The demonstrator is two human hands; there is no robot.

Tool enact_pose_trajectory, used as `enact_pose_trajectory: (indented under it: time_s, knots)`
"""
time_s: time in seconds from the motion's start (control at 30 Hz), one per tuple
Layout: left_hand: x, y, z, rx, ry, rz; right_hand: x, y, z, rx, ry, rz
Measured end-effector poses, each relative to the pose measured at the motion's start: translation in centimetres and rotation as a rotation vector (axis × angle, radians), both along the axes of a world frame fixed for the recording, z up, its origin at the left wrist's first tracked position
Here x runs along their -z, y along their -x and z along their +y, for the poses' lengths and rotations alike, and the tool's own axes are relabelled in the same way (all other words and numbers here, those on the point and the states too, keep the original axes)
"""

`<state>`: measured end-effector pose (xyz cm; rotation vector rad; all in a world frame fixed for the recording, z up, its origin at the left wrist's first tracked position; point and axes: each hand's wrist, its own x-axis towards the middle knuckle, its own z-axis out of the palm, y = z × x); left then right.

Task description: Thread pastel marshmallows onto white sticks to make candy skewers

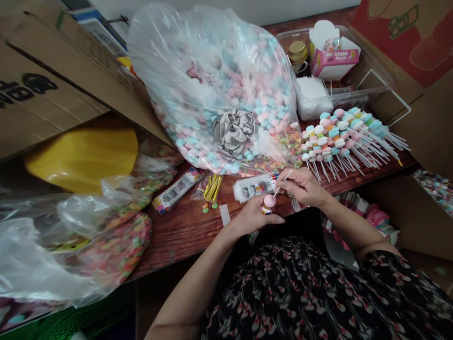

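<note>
Close to my body at the table's front edge, my left hand (252,216) is closed around a pink marshmallow (269,201); something small, white and yellow shows just under it. A thin white lollipop stick (277,191) is pinched in my right hand (302,185), slanting down so that its lower end meets the marshmallow or lies right beside it. Behind my hands lies a clear packet with printed pictures (253,188). On the right, marshmallow skewers (339,132) are piled up with their white sticks pointing toward me.
A huge clear bag of pastel marshmallows (244,80) fills the table's back. Gold twist ties (213,187), a long packet (178,190) and loose gummies (205,208) lie left of my hands. A plastic bin (375,94) stands back right; a cardboard box (53,85) and gummy bags (116,245) crowd the left.
</note>
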<state>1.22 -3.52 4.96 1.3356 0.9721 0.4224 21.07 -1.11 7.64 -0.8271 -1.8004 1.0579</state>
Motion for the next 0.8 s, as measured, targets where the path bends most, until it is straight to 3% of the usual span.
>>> enact_pose_trajectory:
  time_s: [0.1, 0.23, 0.43, 0.57, 0.8]
  knots:
    - [0.2, 0.1, 0.3, -0.047, -0.004, -0.014, 0.0, -0.2, 0.0, -0.001, 0.008, -0.042]
    - [0.0, 1.1, 0.6, -0.071, -0.019, -0.105, 0.1, -0.9, -0.1, 0.11, 0.091, 0.005]
    - [1.0, 2.3, 0.2, 0.0, -0.046, 0.107, 0.8, -1.0, -0.3, 0.266, 0.2, 0.196]
    - [1.4, 1.3, 0.0, -0.009, 0.023, 0.033, 1.0, -0.3, -0.6, 0.212, 0.157, 0.158]
    - [0.8, 0.7, 0.4, -0.008, 0.025, 0.024, 0.9, 0.2, -1.2, 0.121, 0.019, 0.068]
